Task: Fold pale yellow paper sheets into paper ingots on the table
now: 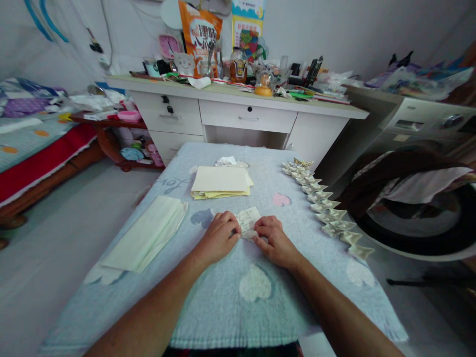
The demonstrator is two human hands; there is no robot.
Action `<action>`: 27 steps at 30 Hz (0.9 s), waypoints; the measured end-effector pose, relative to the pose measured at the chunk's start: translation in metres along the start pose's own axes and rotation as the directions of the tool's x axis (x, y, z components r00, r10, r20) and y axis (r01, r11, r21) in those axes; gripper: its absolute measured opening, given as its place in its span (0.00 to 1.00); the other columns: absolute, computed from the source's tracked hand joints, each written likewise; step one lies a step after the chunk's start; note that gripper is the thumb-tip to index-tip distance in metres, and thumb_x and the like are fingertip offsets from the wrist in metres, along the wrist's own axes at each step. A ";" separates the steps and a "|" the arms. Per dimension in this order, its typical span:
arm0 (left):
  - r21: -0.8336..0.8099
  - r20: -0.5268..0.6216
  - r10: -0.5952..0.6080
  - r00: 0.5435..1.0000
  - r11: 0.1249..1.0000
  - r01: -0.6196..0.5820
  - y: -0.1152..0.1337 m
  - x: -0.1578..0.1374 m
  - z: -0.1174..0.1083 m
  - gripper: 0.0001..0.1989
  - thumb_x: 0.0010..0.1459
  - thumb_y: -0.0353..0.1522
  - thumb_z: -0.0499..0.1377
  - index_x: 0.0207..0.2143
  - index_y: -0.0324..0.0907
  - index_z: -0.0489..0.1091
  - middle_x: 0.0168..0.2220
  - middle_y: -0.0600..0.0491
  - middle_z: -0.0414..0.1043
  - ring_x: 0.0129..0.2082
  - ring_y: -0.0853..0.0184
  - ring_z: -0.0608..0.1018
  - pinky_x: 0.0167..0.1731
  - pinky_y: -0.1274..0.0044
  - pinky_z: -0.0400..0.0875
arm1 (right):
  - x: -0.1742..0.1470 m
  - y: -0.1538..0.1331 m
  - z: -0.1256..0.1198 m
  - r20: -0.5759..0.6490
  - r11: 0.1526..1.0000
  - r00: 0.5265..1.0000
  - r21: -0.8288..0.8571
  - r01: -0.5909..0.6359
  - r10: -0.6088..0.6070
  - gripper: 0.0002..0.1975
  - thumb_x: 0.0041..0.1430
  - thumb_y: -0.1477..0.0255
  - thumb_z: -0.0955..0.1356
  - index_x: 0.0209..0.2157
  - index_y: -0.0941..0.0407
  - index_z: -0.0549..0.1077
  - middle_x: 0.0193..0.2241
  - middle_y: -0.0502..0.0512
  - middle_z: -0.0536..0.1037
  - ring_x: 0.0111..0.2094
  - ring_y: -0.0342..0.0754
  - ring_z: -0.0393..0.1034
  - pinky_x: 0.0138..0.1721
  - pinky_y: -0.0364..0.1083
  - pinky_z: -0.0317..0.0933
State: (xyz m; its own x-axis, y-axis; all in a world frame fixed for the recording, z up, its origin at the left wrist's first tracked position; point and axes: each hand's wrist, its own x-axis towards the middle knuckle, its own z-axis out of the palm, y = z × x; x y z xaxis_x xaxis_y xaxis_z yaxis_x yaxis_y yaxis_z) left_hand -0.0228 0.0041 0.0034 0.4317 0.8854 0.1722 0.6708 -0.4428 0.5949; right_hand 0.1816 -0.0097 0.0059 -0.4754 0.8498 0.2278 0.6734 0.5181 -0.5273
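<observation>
Between my hands, on the blue cloth [208, 307], is a small piece of paper [248, 218] with writing on it, partly folded at its near edge. My left hand [222, 233] pinches its left side. On the right side, the fingers of my right hand [274, 239] are closed on the same paper. Beyond my hands sits a stack of cream and yellow paper sheets [221, 179]. To the left lies a pile of long pale paper sheets [148, 233]. A row of several folded paper boats [327, 208] runs along the right edge.
A white desk [245, 106] behind the table bears a honey jar [238, 65], an orange bag [200, 37] and a pink clock [169, 46]. At right stands a washing machine [416, 119] with dark cloth hanging from its door. A bed [48, 144] is at left.
</observation>
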 end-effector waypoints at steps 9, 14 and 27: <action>0.064 -0.038 0.003 0.999 0.998 0.000 0.000 0.000 0.005 0.02 0.54 0.29 0.57 0.28 0.43 0.69 0.36 0.51 0.66 0.41 0.62 0.68 0.44 0.69 0.63 | 0.002 0.004 0.009 -0.139 0.985 0.977 -0.037 -0.169 0.162 0.09 0.54 0.74 0.68 0.21 0.57 0.71 0.33 0.54 0.71 0.39 0.50 0.60 0.43 0.52 0.52; 0.102 -0.033 0.005 0.999 0.995 -0.002 0.001 0.000 0.005 0.02 0.54 0.29 0.57 0.28 0.42 0.68 0.35 0.51 0.65 0.40 0.62 0.67 0.43 0.70 0.63 | 0.003 0.004 0.014 -0.194 0.969 0.958 -0.082 -0.231 0.212 0.09 0.50 0.74 0.71 0.18 0.57 0.70 0.33 0.55 0.71 0.39 0.51 0.59 0.41 0.52 0.51; 0.170 -0.011 -0.020 1.000 0.985 0.021 0.002 0.003 0.008 0.04 0.56 0.29 0.54 0.28 0.42 0.68 0.36 0.51 0.65 0.41 0.62 0.66 0.44 0.70 0.62 | 0.005 0.003 0.016 -0.177 0.945 0.941 -0.111 -0.309 0.287 0.08 0.50 0.74 0.69 0.19 0.57 0.71 0.33 0.55 0.71 0.39 0.51 0.59 0.42 0.51 0.51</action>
State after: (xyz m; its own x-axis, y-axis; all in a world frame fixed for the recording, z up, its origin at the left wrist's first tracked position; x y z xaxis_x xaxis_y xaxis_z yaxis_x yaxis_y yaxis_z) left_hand -0.0157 0.0051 -0.0008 0.4117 0.8954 0.1694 0.7725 -0.4416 0.4564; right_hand 0.1725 -0.0049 -0.0075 -0.1540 0.9658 0.2084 0.8459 0.2378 -0.4773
